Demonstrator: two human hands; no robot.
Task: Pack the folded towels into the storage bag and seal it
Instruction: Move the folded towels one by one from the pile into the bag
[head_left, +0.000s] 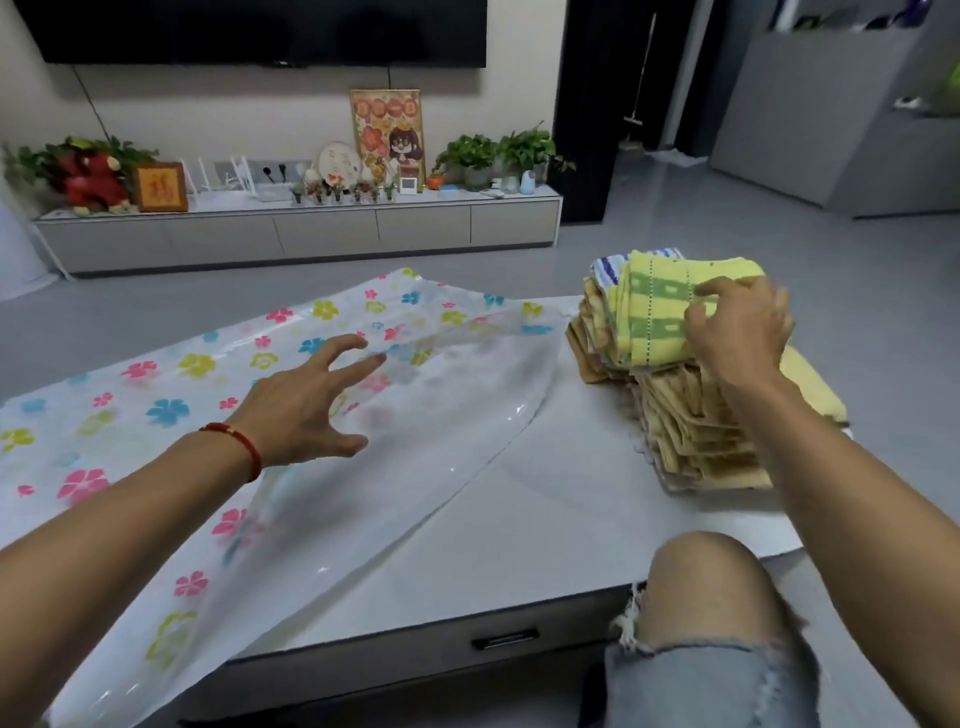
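A clear plastic storage bag (218, 395) printed with coloured flowers lies flat across the left of the low table (545, 519), its open mouth facing right. My left hand (306, 405) hovers over the bag with fingers spread, holding nothing. At the table's right end stands a stack of folded towels (691, 431), mostly tan, with a yellow-and-green towel (660, 312) on top and a blue-striped one behind it. My right hand (737, 332) rests on the yellow-and-green towel, fingers curled over its right edge.
The table has a drawer handle (504, 640) on its front. My bare knee in torn jeans (711, 613) is at the table's front right corner. A long TV cabinet (301, 228) with plants and ornaments stands against the far wall.
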